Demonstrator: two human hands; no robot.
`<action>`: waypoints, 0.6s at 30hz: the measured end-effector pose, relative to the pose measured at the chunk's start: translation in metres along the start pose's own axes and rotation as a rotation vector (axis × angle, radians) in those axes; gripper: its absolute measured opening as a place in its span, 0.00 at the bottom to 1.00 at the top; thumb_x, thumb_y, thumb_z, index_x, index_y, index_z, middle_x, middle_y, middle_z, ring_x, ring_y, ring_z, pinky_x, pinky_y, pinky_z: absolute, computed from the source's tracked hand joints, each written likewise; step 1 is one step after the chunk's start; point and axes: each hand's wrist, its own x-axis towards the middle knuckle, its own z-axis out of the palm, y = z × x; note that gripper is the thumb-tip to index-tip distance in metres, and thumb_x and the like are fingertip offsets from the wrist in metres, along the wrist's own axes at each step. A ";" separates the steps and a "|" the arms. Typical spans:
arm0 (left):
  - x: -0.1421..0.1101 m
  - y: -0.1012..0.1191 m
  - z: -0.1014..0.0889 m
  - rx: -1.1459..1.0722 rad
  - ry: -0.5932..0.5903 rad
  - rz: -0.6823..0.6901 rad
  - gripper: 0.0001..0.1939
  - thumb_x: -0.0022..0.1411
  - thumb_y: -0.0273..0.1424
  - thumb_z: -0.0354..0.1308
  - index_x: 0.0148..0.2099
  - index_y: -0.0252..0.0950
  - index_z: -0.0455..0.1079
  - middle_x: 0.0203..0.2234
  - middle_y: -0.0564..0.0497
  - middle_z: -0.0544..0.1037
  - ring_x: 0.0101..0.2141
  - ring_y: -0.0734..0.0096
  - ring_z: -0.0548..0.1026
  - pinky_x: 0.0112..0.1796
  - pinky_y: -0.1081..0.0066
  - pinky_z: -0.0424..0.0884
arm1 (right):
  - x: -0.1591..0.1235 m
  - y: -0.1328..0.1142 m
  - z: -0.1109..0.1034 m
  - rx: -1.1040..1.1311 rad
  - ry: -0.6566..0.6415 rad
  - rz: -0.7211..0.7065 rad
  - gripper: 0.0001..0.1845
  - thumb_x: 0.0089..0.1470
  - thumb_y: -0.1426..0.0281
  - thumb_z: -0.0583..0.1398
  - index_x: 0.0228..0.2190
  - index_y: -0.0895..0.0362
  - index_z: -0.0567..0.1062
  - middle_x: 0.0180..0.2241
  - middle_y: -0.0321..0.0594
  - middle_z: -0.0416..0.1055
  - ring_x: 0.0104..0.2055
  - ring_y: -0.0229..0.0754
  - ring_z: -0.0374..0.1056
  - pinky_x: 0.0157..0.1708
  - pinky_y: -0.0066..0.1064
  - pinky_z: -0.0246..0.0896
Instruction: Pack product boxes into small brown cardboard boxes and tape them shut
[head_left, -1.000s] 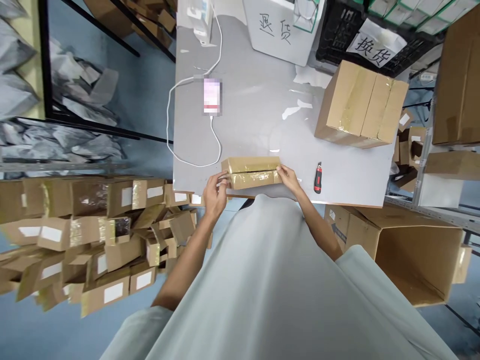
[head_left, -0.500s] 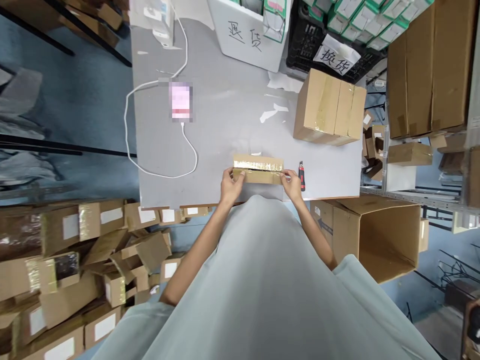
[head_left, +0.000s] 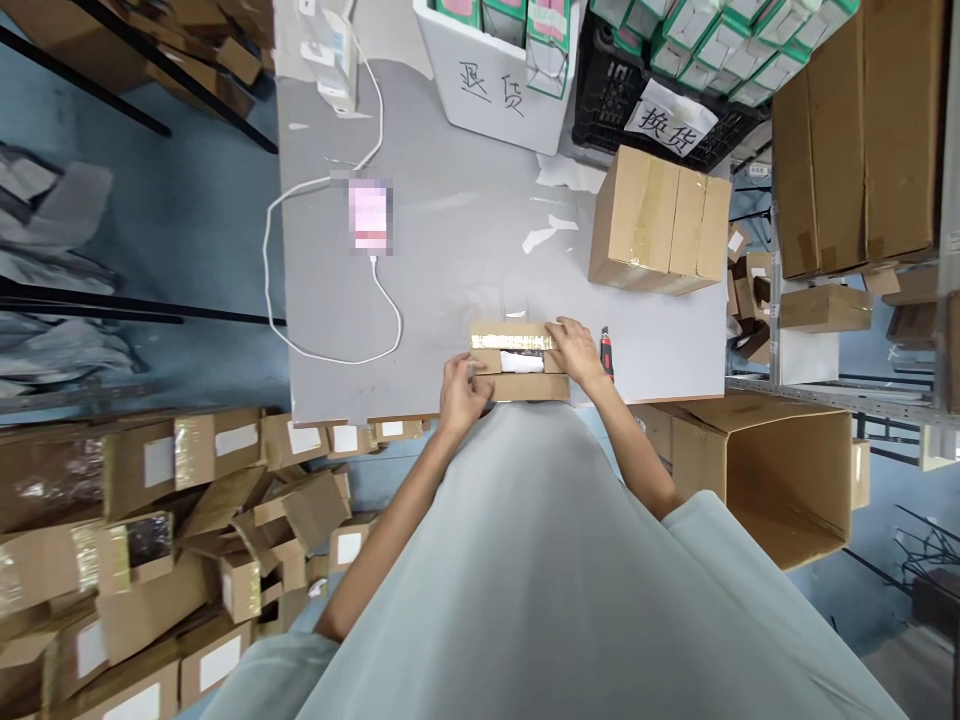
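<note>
Grey worktop [head_left: 450, 220] spans 11 to 1 o'clock, brown strip along its near edge, faint glare on the surface, light fairly even. Blue floor [head_left: 187, 215] shows at 10 and again at 4, black frame bars [head_left: 90, 297] run across at 9. Metal shelving [head_left: 885, 408] stands at 3 with large brown cartons [head_left: 862, 130] above it at 2, labelled cartons [head_left: 217, 660] heaped at 8.

1. The left hand [head_left: 461, 400] touched an opened carton [head_left: 531, 388] at its left end.
2. The right hand [head_left: 577, 354] touched its right end.
3. A cutter [head_left: 607, 352] lay near that hand on the worktop [head_left: 465, 230].
</note>
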 end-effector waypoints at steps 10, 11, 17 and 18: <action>0.022 0.021 0.006 0.375 -0.348 0.470 0.40 0.65 0.16 0.53 0.76 0.41 0.73 0.76 0.36 0.74 0.77 0.42 0.68 0.72 0.39 0.72 | 0.021 0.021 -0.018 0.002 -0.088 -0.128 0.25 0.82 0.70 0.56 0.73 0.59 0.76 0.76 0.56 0.72 0.77 0.50 0.67 0.77 0.42 0.61; 0.025 0.021 0.008 0.395 -0.382 0.480 0.41 0.65 0.16 0.53 0.78 0.40 0.72 0.76 0.35 0.74 0.78 0.41 0.69 0.72 0.39 0.73 | 0.023 0.021 -0.019 0.003 -0.082 -0.113 0.24 0.83 0.70 0.54 0.72 0.58 0.76 0.73 0.55 0.75 0.74 0.50 0.70 0.75 0.42 0.64; 0.030 0.023 0.012 0.637 -0.523 0.442 0.40 0.71 0.19 0.52 0.82 0.34 0.67 0.81 0.30 0.67 0.79 0.36 0.66 0.69 0.38 0.74 | 0.033 0.031 -0.015 0.115 0.014 0.006 0.22 0.86 0.65 0.49 0.68 0.54 0.76 0.58 0.50 0.86 0.57 0.53 0.82 0.63 0.42 0.71; 0.031 0.024 0.013 0.664 -0.529 0.445 0.40 0.72 0.19 0.52 0.83 0.34 0.66 0.81 0.30 0.66 0.80 0.37 0.65 0.70 0.39 0.74 | 0.035 0.033 -0.012 0.145 0.069 0.023 0.21 0.86 0.65 0.51 0.69 0.54 0.74 0.60 0.51 0.85 0.58 0.53 0.81 0.63 0.42 0.72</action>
